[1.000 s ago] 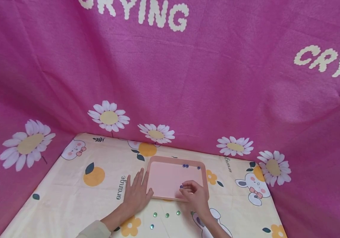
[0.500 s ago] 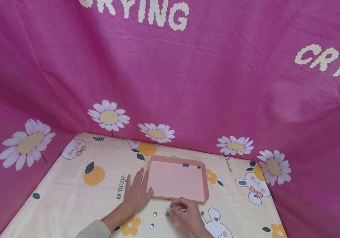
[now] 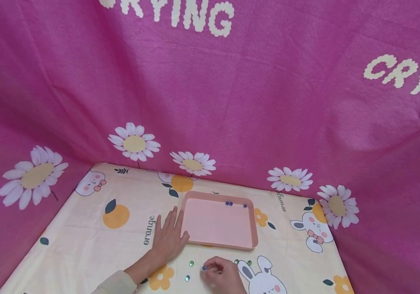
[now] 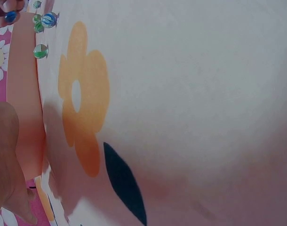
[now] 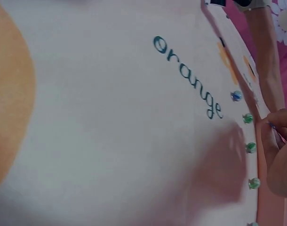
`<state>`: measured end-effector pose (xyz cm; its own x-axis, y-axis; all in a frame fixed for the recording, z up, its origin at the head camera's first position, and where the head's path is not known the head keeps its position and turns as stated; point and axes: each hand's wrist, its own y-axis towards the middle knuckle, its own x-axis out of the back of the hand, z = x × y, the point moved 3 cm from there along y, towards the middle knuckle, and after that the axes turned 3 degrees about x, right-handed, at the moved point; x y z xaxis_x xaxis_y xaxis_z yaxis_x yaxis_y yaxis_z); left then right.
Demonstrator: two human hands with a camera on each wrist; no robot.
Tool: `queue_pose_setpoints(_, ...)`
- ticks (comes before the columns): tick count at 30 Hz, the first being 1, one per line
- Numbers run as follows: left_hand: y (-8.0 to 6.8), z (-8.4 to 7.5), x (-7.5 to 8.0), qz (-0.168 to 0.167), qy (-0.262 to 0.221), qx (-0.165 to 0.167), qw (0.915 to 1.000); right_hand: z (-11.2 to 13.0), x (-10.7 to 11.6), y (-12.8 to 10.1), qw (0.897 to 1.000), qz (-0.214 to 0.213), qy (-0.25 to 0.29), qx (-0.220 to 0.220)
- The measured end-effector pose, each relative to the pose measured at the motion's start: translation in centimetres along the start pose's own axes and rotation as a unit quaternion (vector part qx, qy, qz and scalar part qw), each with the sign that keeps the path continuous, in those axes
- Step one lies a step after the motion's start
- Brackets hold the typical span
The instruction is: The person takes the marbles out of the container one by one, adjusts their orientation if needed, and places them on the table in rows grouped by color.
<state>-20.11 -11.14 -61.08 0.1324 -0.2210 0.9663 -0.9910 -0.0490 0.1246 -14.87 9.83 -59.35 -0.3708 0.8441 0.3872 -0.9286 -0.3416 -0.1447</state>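
Note:
My right hand (image 3: 224,277) pinches a dark blue glass marble (image 3: 204,268) between thumb and fingertips, in front of the pink tray (image 3: 255,232). In the left wrist view the held marble (image 4: 11,17) shows at the fingertips. My left hand (image 3: 169,237) lies flat, fingers spread, along the left edge of the tray. Inside the tray, near its far wall, are a pair of blue marbles (image 3: 228,203) and another blue marble (image 3: 245,206) at the right corner. In the right wrist view, several green marbles (image 5: 251,147) line up in front of the tray.
A lone blue marble (image 3: 187,278) sits nearer me than the green marble (image 3: 191,263) at the left. Two more green marbles (image 3: 243,262) lie right of my right hand. A patterned cloth (image 3: 85,241) covers the table, and a magenta curtain (image 3: 210,98) rises behind it.
My right hand has carried the blue marble from over the tray toward me and left, down past its front edge to the row of green marbles. My left hand stays put.

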Motion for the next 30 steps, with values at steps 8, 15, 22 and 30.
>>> queue_pose_setpoints(8,0.1,0.0,-0.1,0.007,-0.005,0.003,1.0,-0.7,-0.6,-0.2,1.0,-0.002,-0.014,0.018)
queue_pose_setpoints(15,0.0,0.0,-0.2,0.005,-0.008,0.002,1.0,-1.7,-1.0,-0.2,0.999,0.014,-0.022,0.03)
queue_pose_setpoints(22,0.0,0.1,-0.2,0.007,-0.007,0.004,0.9999,-2.3,-1.4,0.1,0.999,0.033,-0.022,0.016)
queue_pose_setpoints(30,0.1,0.1,-0.2,0.005,-0.005,0.003,1.0,-2.0,-1.5,0.2,0.999,0.033,-0.027,0.012)
